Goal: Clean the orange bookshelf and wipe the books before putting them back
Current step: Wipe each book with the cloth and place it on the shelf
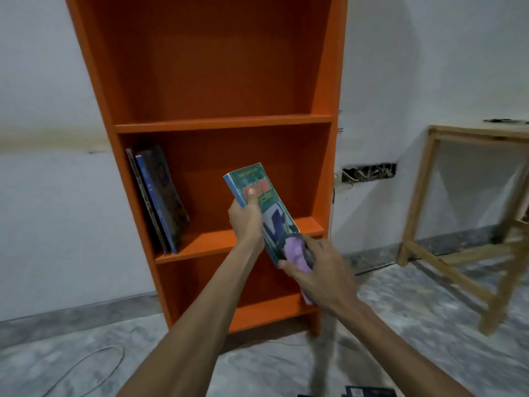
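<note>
- The green book [274,213] has a red title block and lines of print on its cover, but all of it is too blurred to read.
- It is a slim paperback with a green cover, a blue spine on its left edge and a dark blue and white picture on the lower half of the cover.
- The book is held in the air in front of the orange bookshelf [223,125], level with the middle compartment. It is tilted, with its top end leaning to the left and far.
- The left hand [246,222] grips the book at the spine, with the thumb laid across the cover near the red block and the fingers behind.
- The right hand [317,267] is curled round a purple cloth [296,250] and presses it on the near end of the cover, with its thumb at the book's near corner.
- A few dark books [160,196] lean against the left wall of the middle compartment.
- A wooden table [472,133] stands to the right, well apart from the bookshelf.
- Another book [369,392] lies on the floor at the near edge, its label unreadable.
</note>
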`<state>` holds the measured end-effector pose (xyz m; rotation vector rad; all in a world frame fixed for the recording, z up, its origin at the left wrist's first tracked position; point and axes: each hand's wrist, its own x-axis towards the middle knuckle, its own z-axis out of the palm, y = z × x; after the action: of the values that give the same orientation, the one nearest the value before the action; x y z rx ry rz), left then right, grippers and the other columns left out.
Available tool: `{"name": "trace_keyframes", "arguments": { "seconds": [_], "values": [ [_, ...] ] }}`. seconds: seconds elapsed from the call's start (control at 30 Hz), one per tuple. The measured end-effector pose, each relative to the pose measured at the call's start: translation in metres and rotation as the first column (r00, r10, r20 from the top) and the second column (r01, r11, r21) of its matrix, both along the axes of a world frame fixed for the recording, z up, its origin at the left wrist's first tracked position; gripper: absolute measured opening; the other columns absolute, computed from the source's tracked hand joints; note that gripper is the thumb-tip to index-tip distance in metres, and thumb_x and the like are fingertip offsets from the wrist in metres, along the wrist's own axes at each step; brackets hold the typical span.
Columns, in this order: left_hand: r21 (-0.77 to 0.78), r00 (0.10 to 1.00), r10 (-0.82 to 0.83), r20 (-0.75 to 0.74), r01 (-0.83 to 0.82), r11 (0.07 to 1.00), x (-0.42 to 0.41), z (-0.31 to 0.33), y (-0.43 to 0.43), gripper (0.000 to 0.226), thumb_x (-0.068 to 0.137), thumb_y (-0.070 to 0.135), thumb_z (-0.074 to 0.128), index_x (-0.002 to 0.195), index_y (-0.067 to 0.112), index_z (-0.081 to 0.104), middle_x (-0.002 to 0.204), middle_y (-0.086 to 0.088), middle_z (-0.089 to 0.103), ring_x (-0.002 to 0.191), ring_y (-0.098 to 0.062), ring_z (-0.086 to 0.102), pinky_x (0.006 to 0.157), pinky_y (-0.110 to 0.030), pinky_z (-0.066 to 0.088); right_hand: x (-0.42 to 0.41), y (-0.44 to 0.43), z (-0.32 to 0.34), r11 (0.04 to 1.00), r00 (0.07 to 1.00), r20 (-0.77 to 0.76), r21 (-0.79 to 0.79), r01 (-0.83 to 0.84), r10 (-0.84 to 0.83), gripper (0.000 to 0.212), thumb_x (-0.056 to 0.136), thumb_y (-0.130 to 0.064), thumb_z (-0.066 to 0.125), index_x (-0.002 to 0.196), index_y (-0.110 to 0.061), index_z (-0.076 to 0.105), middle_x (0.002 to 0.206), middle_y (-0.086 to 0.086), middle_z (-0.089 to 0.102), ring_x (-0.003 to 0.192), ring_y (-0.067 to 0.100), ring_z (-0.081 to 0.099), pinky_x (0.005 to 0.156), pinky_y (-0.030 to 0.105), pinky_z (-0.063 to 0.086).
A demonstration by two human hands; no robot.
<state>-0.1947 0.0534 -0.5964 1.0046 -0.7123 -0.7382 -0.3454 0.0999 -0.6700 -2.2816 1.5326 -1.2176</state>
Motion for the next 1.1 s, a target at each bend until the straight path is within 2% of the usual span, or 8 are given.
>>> {"name": "trace_keyframes", "arguments": {
  "seconds": [0.1, 0.27, 0.37, 0.5, 0.67, 0.97, 1.03, 1.1],
  "values": [
    [-0.056, 0.980, 0.095, 0.174, -0.087, 0.995, 0.024, 0.002, -0.011, 0.014, 0.099, 0.032, 0.052, 0.089, 0.031, 0.061, 0.088, 0.005, 0.071, 0.080, -0.012, 0.072, 0.074, -0.037, 0.060, 0.062, -0.022, 0.016, 0.999, 0.991, -0.125, 0.020, -0.046, 0.048, 0.061, 0.080, -0.057, 0.059, 0.132, -0.027, 0.047, 0.111, -0.002, 0.056, 0.096, 0.022, 0.061, 0.069, 0.033, 0.047],
    [-0.130, 0.873, 0.275, 0.403, -0.243, 0.961, 0.089, 0.010, -0.024, 0.015, 0.100, 0.024, 0.050, 0.111, 0.022, 0.060, 0.094, 0.008, 0.065, 0.084, -0.007, 0.064, 0.068, -0.023, 0.053, 0.151, -0.067, 0.021, 0.986, 0.978, -0.200, 0.166, -0.027, 0.061, 0.037, 0.079, -0.031, 0.074, 0.106, -0.016, 0.053, 0.106, 0.003, 0.056, 0.095, 0.027, 0.063, 0.068, 0.036, 0.048],
    [-0.106, 0.802, 0.336, 0.494, -0.328, 0.939, 0.130, 0.012, -0.034, 0.012, 0.100, 0.018, 0.049, 0.109, 0.024, 0.055, 0.086, 0.002, 0.062, 0.070, -0.014, 0.060, 0.053, -0.020, 0.042, 0.196, -0.083, 0.020, 0.978, 0.988, -0.093, 0.184, -0.103, 0.121, 0.027, 0.085, -0.039, 0.065, 0.089, -0.017, 0.049, 0.094, 0.003, 0.059, 0.084, 0.026, 0.065, 0.067, 0.038, 0.053],
    [-0.092, 0.711, 0.372, 0.597, -0.400, 0.912, 0.162, 0.012, -0.042, 0.013, 0.099, 0.010, 0.047, 0.109, 0.010, 0.055, 0.072, -0.001, 0.054, 0.050, -0.010, 0.048, 0.040, -0.015, 0.036, 0.242, -0.095, 0.011, 0.983, 0.985, -0.129, 0.161, -0.092, 0.113, 0.031, 0.089, -0.048, 0.053, 0.099, -0.018, 0.057, 0.100, 0.003, 0.061, 0.084, 0.027, 0.065, 0.063, 0.032, 0.047],
    [-0.095, 0.628, 0.386, 0.676, -0.445, 0.891, 0.189, 0.003, -0.047, 0.018, 0.098, 0.005, 0.046, 0.115, 0.003, 0.051, 0.074, 0.000, 0.052, 0.052, -0.008, 0.049, 0.039, -0.015, 0.040, 0.278, -0.104, -0.002, 0.977, 0.979, -0.136, 0.174, -0.126, 0.151, 0.026, 0.093, -0.043, 0.050, 0.103, -0.020, 0.058, 0.102, 0.007, 0.063, 0.084, 0.028, 0.066, 0.062, 0.032, 0.045],
    [-0.069, 0.493, 0.353, 0.795, -0.505, 0.860, 0.205, -0.010, -0.048, 0.057, 0.097, 0.005, 0.049, 0.147, 0.002, 0.023, 0.111, -0.019, 0.061, 0.079, -0.015, 0.059, 0.057, -0.021, 0.051, 0.297, -0.111, -0.022, 0.970, 0.973, -0.187, 0.223, -0.091, 0.135, 0.026, 0.093, -0.040, 0.050, 0.099, -0.018, 0.062, 0.098, 0.008, 0.066, 0.076, 0.026, 0.067, 0.055, 0.029, 0.048],
    [-0.112, 0.422, 0.342, 0.839, -0.481, 0.869, 0.202, -0.008, -0.042, 0.074, 0.094, -0.003, 0.051, 0.153, 0.007, 0.009, 0.138, -0.020, 0.047, 0.088, -0.016, 0.059, 0.071, -0.026, 0.054, 0.299, -0.113, -0.021, 0.965, 0.967, -0.206, 0.246, -0.094, 0.147, 0.024, 0.094, -0.038, 0.050, 0.100, -0.018, 0.063, 0.100, 0.008, 0.067, 0.079, 0.026, 0.066, 0.057, 0.028, 0.047],
    [-0.252, 0.210, 0.376, 0.902, -0.450, 0.857, 0.203, -0.010, -0.037, 0.087, 0.087, -0.015, 0.051, 0.155, 0.009, 0.001, 0.160, -0.017, 0.014, 0.104, -0.023, 0.059, 0.075, -0.024, 0.052, 0.301, -0.115, -0.017, 0.953, 0.946, -0.276, 0.292, -0.085, 0.169, 0.025, 0.094, -0.034, 0.055, 0.109, -0.016, 0.063, 0.109, 0.008, 0.065, 0.089, 0.027, 0.066, 0.063, 0.030, 0.047]
  ]
}}
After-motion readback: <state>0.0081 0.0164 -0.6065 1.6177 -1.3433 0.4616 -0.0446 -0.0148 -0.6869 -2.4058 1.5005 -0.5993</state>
